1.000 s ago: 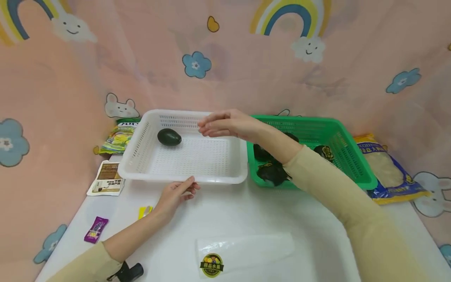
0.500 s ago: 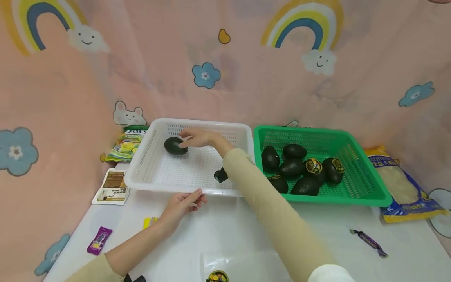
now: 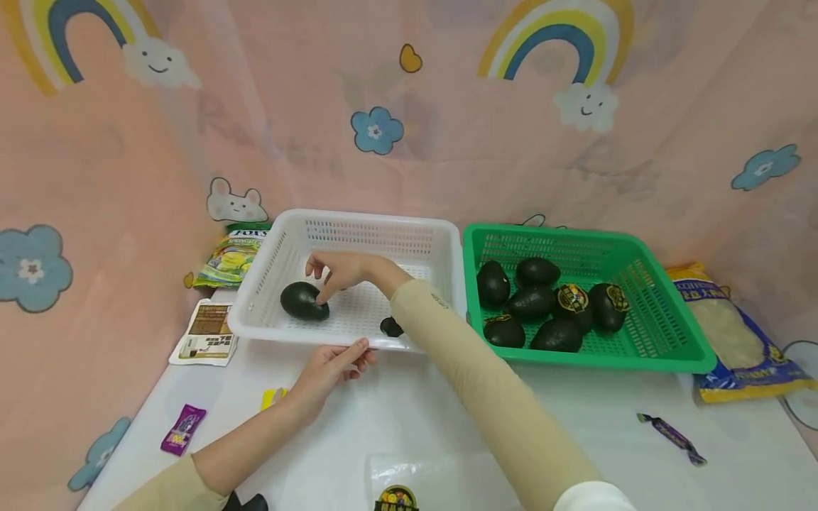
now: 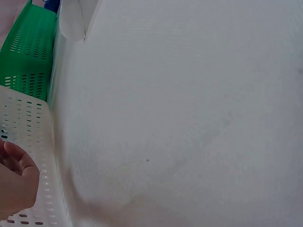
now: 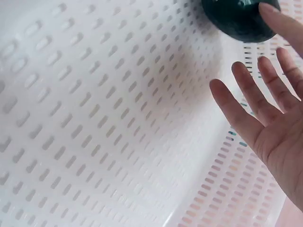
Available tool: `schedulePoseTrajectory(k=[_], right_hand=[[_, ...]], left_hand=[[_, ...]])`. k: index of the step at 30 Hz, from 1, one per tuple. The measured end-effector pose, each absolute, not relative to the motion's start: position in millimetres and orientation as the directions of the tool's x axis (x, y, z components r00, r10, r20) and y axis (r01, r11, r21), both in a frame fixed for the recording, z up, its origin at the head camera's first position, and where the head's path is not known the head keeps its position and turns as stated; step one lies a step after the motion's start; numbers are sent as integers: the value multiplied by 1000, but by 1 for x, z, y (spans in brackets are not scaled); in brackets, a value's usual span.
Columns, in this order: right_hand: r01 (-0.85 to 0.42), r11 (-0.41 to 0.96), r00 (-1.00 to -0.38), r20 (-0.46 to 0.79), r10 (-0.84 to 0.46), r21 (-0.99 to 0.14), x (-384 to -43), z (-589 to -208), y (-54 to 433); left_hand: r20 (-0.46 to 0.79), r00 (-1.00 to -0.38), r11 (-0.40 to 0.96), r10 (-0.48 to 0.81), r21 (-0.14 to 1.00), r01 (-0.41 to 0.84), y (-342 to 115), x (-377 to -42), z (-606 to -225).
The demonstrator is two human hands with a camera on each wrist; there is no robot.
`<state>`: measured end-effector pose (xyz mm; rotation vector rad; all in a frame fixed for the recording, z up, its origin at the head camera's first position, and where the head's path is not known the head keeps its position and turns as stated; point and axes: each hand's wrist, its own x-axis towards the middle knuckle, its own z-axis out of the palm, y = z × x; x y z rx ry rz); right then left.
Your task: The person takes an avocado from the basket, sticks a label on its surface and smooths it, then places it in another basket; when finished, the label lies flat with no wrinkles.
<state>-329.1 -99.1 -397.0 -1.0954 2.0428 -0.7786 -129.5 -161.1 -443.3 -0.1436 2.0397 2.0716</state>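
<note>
A single dark green avocado [image 3: 302,301] lies in the white plastic basket [image 3: 434,238], near its left front. My right hand [image 3: 341,273] reaches over it from the right, thumb touching the fruit's right end. In the right wrist view the other fingers [image 5: 246,90] of that hand are spread and extended, apart from the avocado [image 5: 241,19]. My left hand [image 3: 326,372] holds the basket's front rim, with the thumb at the rim and the fingers bent below it. Several avocados, some with stickers, lie in the green basket [image 3: 658,312] beside the white one.
A clear bag [image 3: 447,472] with a round label lies at the front. Wrapped candies, a purple packet [image 3: 183,429] and a twisted purple one [image 3: 672,438], flank the table. Snack packages [image 3: 233,259] stand left of the baskets, and a blue-yellow bag [image 3: 728,326] leans at right.
My right hand has come left and down from above the white basket to the avocado. The avocado has shifted toward the basket's front left. My left hand stays at the rim.
</note>
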Motion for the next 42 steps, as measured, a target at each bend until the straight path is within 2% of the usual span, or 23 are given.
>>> schedulePoseTrajectory(k=[5,11,14,22,27,31,36,38,42], right_hand=[[-383,540,-303,-450,-840,-750,-325,-398,-97],[-391,546,-204,-509,-836,-741,-318,-398,-101],[-377,546,-178,-520,-836,-748,-314,-398,-102],[-320,554,-197,-518,-832,-769,-314,-396,-89],[-387,490,-223,-436,-872,-781,-316,-370,-62],[-457,407,-256,-322,-912,-791,-305,-339,-12],[-478,338,-329,-192,-925,-810,-263,-325,65],[-469,331,-355,-168,-920,-819,-240,-332,94],[-444,265,-354,-104,-930,-856,-193,-362,139]], left_hand=[[-235,-967,-6,96,972,-237,-161,-130,-443],[-234,-967,1,100,972,-235,-162,-130,-443],[-233,-967,-4,101,972,-234,-161,-131,-443],[-235,-968,-16,89,971,-237,-159,-131,-445],[-241,-967,-7,82,970,-242,-160,-131,-444],[-247,-964,0,93,969,-248,-157,-131,-445],[-242,-966,0,95,970,-243,-156,-132,-444],[-237,-967,3,96,971,-238,-157,-132,-444],[-241,-966,-1,93,970,-242,-158,-131,-444]])
